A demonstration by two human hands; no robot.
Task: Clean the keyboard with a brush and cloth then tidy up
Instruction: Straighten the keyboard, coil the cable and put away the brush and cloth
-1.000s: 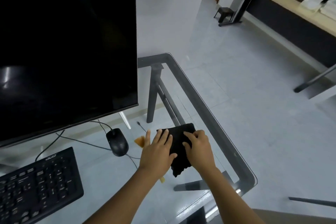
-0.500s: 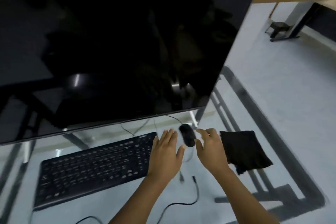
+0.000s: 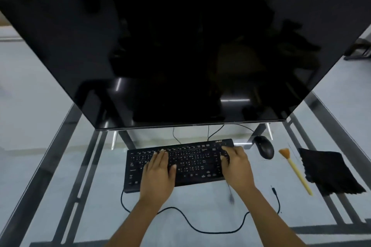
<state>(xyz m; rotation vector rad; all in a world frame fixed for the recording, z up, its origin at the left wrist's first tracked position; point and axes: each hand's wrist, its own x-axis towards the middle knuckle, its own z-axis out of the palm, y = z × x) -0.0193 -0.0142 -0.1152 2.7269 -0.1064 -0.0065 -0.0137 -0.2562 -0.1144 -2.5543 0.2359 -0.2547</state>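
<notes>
Left hand [image 3: 158,170] flat on keyboard [image 3: 178,163], fingers straight; right hand [image 3: 235,163] fingers curled over 3 o'clock end, grip unclear; keyboard likely light, stiff; hold by both ends; cord [image 3: 200,224] may tug.

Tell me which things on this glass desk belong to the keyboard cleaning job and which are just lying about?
Job: keyboard under the left hand and right hand; brush; black cloth.

Lying about: mouse; monitor; loose cable.
</notes>
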